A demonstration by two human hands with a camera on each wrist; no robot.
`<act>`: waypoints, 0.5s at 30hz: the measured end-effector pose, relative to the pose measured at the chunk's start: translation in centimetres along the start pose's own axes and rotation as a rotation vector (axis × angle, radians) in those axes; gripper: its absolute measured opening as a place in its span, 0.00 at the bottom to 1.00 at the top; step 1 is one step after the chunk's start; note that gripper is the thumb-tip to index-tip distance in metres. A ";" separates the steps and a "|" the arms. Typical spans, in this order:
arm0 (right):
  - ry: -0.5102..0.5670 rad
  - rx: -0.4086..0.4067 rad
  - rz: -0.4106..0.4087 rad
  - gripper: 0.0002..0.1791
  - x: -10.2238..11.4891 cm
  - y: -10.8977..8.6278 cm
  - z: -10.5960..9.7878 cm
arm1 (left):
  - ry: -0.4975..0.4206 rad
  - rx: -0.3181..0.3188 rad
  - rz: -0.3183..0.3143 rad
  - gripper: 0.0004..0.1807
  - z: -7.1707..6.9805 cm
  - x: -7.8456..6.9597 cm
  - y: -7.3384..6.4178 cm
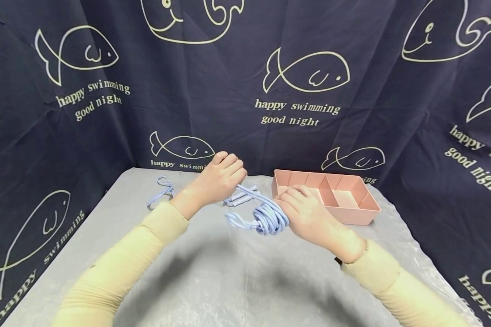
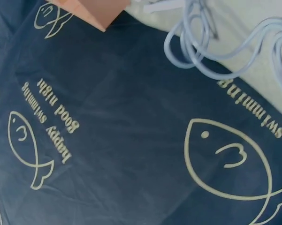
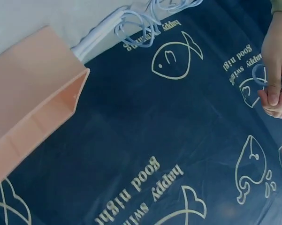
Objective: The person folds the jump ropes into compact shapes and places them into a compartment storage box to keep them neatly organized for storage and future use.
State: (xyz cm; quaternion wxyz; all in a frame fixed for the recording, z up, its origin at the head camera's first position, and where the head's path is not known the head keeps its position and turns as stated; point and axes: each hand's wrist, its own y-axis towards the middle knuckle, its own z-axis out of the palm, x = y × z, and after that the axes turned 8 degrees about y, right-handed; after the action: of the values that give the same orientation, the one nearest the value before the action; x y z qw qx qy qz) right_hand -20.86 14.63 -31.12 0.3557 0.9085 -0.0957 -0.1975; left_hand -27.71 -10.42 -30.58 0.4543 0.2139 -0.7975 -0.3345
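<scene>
In the head view, my right hand (image 1: 307, 215) holds a wound bundle of light blue cord (image 1: 271, 219) above the table, with a small loop sticking out to its left. A stretch of the cord runs from the bundle up to my left hand (image 1: 225, 175), whose curled fingers grip it. The right wrist view also shows the left hand (image 3: 277, 75) with blue cord between thumb and fingers. Pale blue stick-like pieces (image 1: 242, 196) lie on the table behind the hands. More loose cord (image 1: 161, 190) lies at the left, partly behind the left forearm; its loops (image 2: 192, 47) show in the left wrist view.
A pink divided box (image 1: 353, 213) stands at the back right, just behind my right hand. Grey cloth (image 1: 229, 281) covers the table. A dark blue curtain (image 1: 221, 91) printed with fish hangs around its back and sides.
</scene>
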 end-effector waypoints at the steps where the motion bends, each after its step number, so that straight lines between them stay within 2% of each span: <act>1: 0.019 -0.023 0.005 0.14 0.0 0.0 0.1 | 0.007 -0.007 -0.015 0.11 0.2 -0.2 -0.2; 5: 0.118 -0.107 0.024 0.12 0.4 0.0 0.3 | 0.011 -0.035 -0.079 0.09 0.8 -1.0 -1.0; 7: 0.157 -0.133 0.064 0.12 0.5 0.1 0.4 | 0.001 -0.034 -0.105 0.08 1.0 -1.5 -1.2; 11: 0.186 -0.201 0.174 0.12 0.6 0.0 0.5 | -0.006 -0.002 -0.150 0.07 1.3 -2.2 -1.8; 15: 0.179 -0.266 0.292 0.16 0.4 0.2 0.7 | 0.032 0.052 -0.164 0.06 1.2 -2.7 -2.3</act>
State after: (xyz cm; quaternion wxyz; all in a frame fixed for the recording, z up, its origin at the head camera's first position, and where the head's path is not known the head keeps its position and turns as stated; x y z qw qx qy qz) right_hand -20.82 13.98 -31.54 0.5042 0.8441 -0.1672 -0.0731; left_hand -27.31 -9.85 -34.26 0.4323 0.2956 -0.7784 -0.3462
